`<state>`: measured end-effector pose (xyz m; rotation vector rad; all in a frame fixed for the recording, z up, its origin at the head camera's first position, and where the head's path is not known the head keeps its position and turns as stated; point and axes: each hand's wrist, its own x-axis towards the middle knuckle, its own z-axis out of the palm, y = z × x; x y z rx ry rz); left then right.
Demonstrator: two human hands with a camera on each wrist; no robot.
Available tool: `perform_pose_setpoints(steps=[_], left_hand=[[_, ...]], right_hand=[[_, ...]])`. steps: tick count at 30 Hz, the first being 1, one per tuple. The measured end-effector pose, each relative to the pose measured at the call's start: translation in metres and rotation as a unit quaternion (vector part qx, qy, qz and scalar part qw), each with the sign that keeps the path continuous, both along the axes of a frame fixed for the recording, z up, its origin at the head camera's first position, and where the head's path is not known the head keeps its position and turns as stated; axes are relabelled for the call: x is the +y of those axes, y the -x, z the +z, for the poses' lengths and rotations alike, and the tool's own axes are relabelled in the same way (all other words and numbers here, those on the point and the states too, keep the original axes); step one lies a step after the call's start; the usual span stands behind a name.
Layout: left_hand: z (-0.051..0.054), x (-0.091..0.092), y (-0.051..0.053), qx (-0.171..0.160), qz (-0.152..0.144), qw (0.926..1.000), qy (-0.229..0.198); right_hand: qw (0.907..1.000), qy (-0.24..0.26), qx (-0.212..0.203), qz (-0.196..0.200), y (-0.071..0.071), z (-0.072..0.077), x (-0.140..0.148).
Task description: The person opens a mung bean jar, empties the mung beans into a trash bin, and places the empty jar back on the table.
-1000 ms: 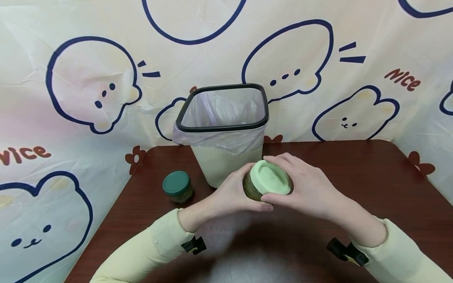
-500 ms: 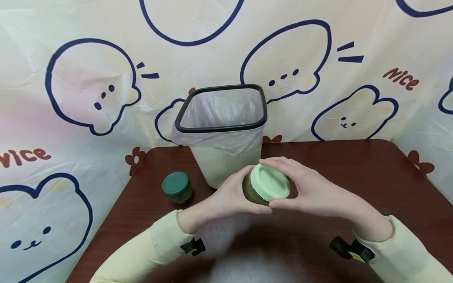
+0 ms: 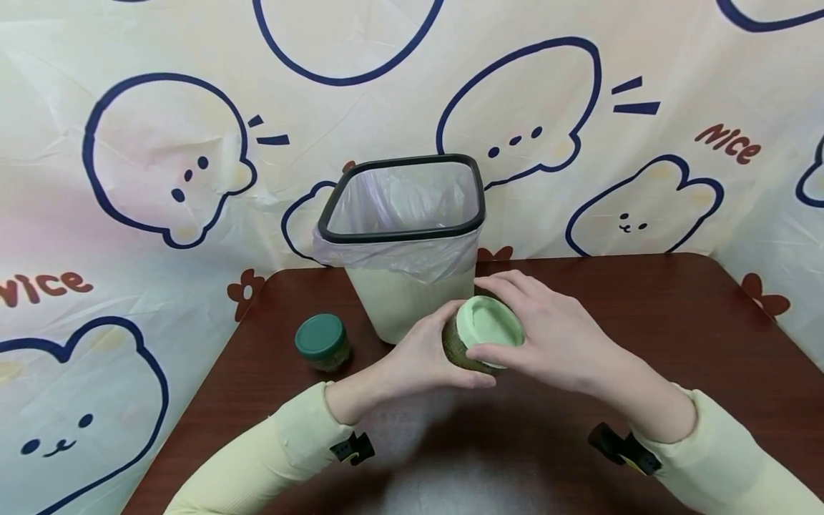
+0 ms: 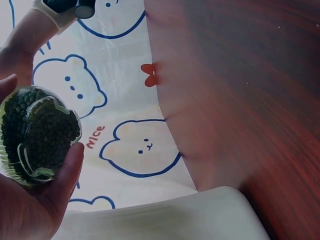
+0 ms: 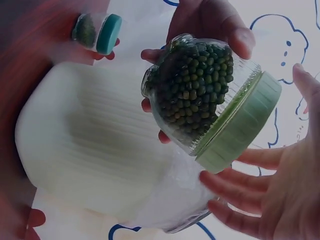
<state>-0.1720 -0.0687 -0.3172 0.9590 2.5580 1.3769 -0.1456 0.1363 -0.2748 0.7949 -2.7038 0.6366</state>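
Note:
A clear jar of green beans [image 5: 192, 85] with a pale green lid [image 3: 491, 322] is held tilted above the table, in front of the bin. My left hand [image 3: 418, 357] grips the jar's glass body from the left, with several fingertips showing behind it in the right wrist view. Around the lid's right side is my right hand [image 3: 563, 343], its fingers spread. In the right wrist view its thumb stands clear of the lid and its fingers are at the lid's lower edge. The left wrist view shows the jar's base [image 4: 47, 135], beans against the glass.
A bin [image 3: 408, 300] with a black rim and a pale plastic liner stands behind my hands. Left of it on the dark red table [image 3: 644, 315] is a smaller jar with a dark green lid [image 3: 320, 336]. A printed cloth [image 3: 386, 114] hangs behind.
My right hand has loosened and shifted about the lid, moving right, then back left with its thumb over the lid. The left hand and jar have barely moved.

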Motion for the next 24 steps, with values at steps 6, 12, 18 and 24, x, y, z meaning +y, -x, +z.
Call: perform_pose_setpoints(steps=[6,12,18,24], left_hand=[[0.000,0.001,-0.001,0.001,0.006,1.0000,0.004],[0.001,0.000,-0.002,0.006,0.003,1.0000,-0.003],[0.003,-0.001,-0.003,-0.008,-0.003,0.9998,-0.017],[0.002,-0.001,-0.004,-0.003,-0.001,1.0000,-0.007]], right_hand=[[0.9973,-0.057,0.006,-0.047,0.000,-0.001,-0.006],[0.9985,-0.039,-0.010,-0.037,0.000,-0.002,-0.003],[0.9972,0.034,-0.064,0.019,0.001,0.000,0.004],[0.9876,0.070,-0.096,0.103,0.004,0.000,0.010]])
